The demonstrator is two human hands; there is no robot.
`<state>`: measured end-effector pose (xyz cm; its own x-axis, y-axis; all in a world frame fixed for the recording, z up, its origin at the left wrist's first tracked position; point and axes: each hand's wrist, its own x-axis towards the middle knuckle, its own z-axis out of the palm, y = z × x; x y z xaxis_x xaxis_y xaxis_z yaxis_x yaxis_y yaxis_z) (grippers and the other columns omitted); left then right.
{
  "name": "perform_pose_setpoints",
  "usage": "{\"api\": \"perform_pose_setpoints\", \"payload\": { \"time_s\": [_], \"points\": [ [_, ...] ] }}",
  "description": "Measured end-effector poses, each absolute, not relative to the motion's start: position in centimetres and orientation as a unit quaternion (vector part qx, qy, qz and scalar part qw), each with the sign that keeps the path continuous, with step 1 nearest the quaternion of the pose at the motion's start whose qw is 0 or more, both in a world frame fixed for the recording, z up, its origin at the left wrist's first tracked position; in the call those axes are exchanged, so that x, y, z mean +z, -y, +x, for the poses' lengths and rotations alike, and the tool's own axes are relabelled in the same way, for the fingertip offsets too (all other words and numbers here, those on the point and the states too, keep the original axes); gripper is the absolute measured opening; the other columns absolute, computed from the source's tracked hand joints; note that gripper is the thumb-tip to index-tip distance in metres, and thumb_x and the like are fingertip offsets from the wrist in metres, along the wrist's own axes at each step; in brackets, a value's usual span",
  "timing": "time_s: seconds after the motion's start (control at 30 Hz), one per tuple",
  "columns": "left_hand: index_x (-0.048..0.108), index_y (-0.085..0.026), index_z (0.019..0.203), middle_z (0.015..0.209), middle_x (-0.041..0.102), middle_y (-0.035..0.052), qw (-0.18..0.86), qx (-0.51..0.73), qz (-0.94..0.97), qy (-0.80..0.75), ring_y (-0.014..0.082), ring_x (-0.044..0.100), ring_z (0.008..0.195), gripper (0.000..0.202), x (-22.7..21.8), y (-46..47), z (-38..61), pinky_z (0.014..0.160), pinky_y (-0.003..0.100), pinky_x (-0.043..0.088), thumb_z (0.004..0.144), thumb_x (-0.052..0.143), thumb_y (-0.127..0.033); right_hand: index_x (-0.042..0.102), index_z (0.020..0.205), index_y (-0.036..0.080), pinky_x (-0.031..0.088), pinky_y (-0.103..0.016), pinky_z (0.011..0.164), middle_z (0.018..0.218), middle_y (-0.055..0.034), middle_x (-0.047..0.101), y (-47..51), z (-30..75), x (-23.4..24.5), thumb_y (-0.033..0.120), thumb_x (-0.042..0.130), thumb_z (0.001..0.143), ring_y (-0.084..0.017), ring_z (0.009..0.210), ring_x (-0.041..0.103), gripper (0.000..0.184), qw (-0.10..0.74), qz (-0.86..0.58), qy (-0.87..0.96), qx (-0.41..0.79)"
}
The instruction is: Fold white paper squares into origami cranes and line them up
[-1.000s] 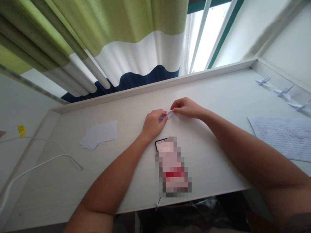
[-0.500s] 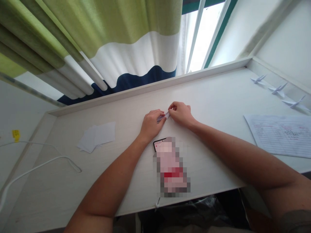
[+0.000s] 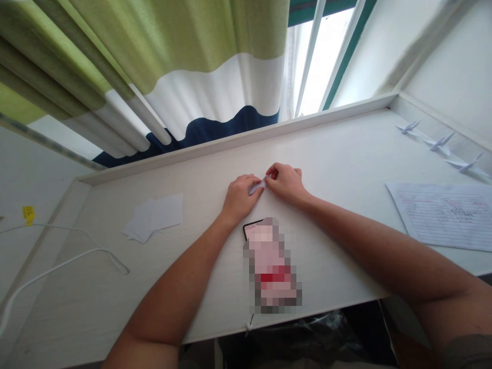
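Together, the left hand [image 3: 240, 197] and right hand [image 3: 286, 182] each close a narrow grip on a small folded white paper piece [image 3: 258, 187]. It sits on the pale wooden surface [image 3: 346, 154], near a phone [image 3: 271, 266].

One folded paper [image 3: 258, 186] between left grip [image 3: 239, 197] and right grip [image 3: 286, 182]. Rightward: three paper cranes [image 3: 408, 126], one lined sheet [image 3: 446, 215]. Leftward: one paper pile [image 3: 154, 223], one cable [image 3: 57, 266]. Nearer: one phone [image 3: 269, 256].

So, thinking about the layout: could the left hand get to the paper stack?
Probably yes: only bare desk lies between the left hand and the stack, though it now pinches the folded paper with the right hand.
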<state>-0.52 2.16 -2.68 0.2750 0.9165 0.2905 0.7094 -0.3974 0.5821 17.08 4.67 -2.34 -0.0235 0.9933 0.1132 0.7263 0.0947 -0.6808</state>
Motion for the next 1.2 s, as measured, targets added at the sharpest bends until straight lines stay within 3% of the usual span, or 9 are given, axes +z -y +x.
{"api": "perform_pose_setpoints", "payload": {
  "time_s": [0.23,0.63,0.73,0.87,1.03,1.2],
  "points": [
    [0.076,-0.022,0.12,0.126,0.077,0.0087,0.17,0.291,0.782,-0.524,0.0272,0.07,0.121,0.026,-2.7,-2.2,-0.6,0.112,0.045,0.054,0.095,0.071,-0.024,0.072,0.084,0.023,0.037,-0.049,0.1,0.102,-0.0089,0.075,-5.0,17.2,-2.3,0.021,0.063,0.083,-0.033,0.11,0.061,0.009,0.282,-0.643,0.68,0.21],
    [0.078,-0.024,0.116,0.126,0.076,0.0082,0.17,0.288,0.783,-0.524,0.0264,0.07,0.122,0.022,-2.7,-2.3,-0.6,0.114,0.045,0.053,0.095,0.072,-0.025,0.074,0.091,0.021,0.038,-0.047,0.098,0.091,-0.0071,0.076,-4.9,17.1,-1.7,0.023,0.058,0.09,-0.031,0.103,0.064,0.016,0.278,-0.644,0.682,0.21],
    [0.078,-0.024,0.116,0.127,0.076,0.0083,0.17,0.285,0.785,-0.523,0.0268,0.069,0.124,0.021,-2.7,-2.3,-0.7,0.115,0.046,0.052,0.096,0.071,-0.026,0.075,0.089,0.021,0.039,-0.044,0.096,0.09,-0.0064,0.077,-5.3,17.5,-1.4,0.024,0.059,0.09,-0.028,0.097,0.066,0.017,0.265,-0.637,0.692,0.212],
    [0.077,-0.024,0.118,0.13,0.075,0.0091,0.167,0.283,0.785,-0.525,0.0282,0.068,0.126,0.023,-2.8,-2.3,-0.7,0.115,0.048,0.052,0.096,0.069,-0.027,0.077,0.099,0.02,0.041,-0.035,0.082,0.089,-0.0038,0.077,-5.8,18.1,-1.2,0.022,0.061,0.089,-0.021,0.081,0.065,0.019,0.254,-0.599,0.725,0.227],
    [0.077,-0.023,0.117,0.128,0.076,0.0099,0.166,0.283,0.788,-0.521,0.0286,0.068,0.125,0.023,-2.7,-2.3,-0.6,0.114,0.048,0.051,0.096,0.069,-0.026,0.078,0.091,0.022,0.041,-0.034,0.084,0.083,-0.0018,0.076,-5.5,18.2,-1.3,0.022,0.058,0.09,-0.021,0.081,0.065,0.02,0.251,-0.578,0.754,0.184],
    [0.076,-0.025,0.115,0.128,0.076,0.009,0.164,0.276,0.791,-0.521,0.0284,0.067,0.123,0.02,-2.6,-2.2,-0.6,0.112,0.048,0.05,0.097,0.068,-0.028,0.079,0.094,0.02,0.044,-0.031,0.077,0.081,-0.0015,0.076,-5.2,18.3,-1.8,0.02,0.058,0.085,-0.019,0.075,0.064,0.023,0.292,-0.561,0.738,0.234]
  ]
}}
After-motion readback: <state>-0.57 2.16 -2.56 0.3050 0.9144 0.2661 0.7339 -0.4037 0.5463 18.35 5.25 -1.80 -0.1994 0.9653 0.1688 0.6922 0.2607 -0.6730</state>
